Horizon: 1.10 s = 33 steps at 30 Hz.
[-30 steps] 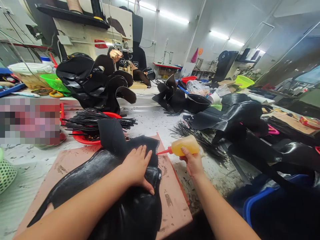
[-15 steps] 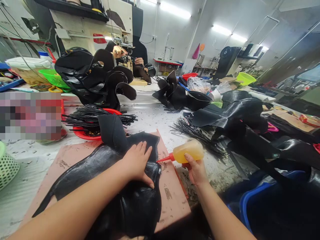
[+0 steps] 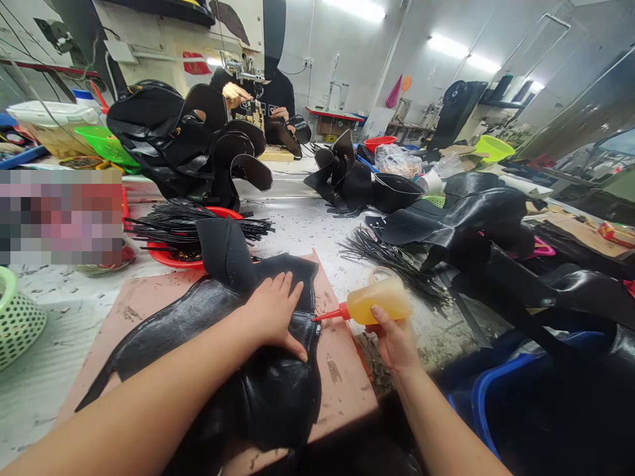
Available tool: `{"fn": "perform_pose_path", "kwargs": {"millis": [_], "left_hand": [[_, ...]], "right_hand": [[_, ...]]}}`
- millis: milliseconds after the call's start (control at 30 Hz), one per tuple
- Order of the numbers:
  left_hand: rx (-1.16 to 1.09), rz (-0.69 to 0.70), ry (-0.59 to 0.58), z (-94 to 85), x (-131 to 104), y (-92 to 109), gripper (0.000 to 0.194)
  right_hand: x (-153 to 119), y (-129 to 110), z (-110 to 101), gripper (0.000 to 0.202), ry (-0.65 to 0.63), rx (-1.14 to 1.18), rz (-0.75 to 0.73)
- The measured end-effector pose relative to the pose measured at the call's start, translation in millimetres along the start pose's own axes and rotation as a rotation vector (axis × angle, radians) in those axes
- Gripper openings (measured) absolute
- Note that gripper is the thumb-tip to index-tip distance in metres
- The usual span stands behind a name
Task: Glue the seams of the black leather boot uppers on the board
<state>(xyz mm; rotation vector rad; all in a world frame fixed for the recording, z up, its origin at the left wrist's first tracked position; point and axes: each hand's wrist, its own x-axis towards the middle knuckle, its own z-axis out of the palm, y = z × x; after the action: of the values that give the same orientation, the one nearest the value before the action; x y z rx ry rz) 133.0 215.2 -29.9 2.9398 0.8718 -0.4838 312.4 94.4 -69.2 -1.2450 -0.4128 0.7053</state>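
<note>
My left hand (image 3: pixel 278 314) lies flat with fingers spread on a black leather boot upper (image 3: pixel 198 324), pressing it to a pinkish board (image 3: pixel 337 390). In my right hand (image 3: pixel 397 340) is a translucent squeeze bottle of yellow glue (image 3: pixel 380 301), held on its side. Its red pointed nozzle (image 3: pixel 331 313) is at the stitched edge of the leather, right beside my left fingers. Whether any liquid is coming out is too small to see.
Behind the board, a red bowl (image 3: pixel 161 254) carries black strips (image 3: pixel 193 228). More black strips (image 3: pixel 397 264) lie to the right. Black leather pieces (image 3: pixel 476 218) are heaped at right, above a blue bin (image 3: pixel 479 410). A co-worker (image 3: pixel 278 99) sits at a sewing machine (image 3: pixel 243 66).
The nozzle tip stays at the leather edge, now slightly lower along the seam. My left hand keeps its place on the leather. The whole view has shifted a little.
</note>
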Motion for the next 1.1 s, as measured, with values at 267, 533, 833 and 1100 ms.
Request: {"fn": "perform_pose_path", "kwargs": {"millis": [267,533,833,1100], "left_hand": [[0.016,0.006,-0.012,-1.9,0,1,0.13],[0.002,0.022,-0.012,3.8,2,-2,0.135],[0.0,0.011,-0.023,1.4,2,0,0.137],[0.021,0.026,-0.027,1.6,3,0,0.134]], "right_hand": [[-10,-2,-6,0.061,0.0,-0.013,0.01],[-25,-2,-8,0.057,-0.063,-0.053,-0.017],[-34,-3,-10,0.056,-0.106,-0.072,-0.03],[-39,0,-18,0.05,-0.131,-0.065,-0.013]]}}
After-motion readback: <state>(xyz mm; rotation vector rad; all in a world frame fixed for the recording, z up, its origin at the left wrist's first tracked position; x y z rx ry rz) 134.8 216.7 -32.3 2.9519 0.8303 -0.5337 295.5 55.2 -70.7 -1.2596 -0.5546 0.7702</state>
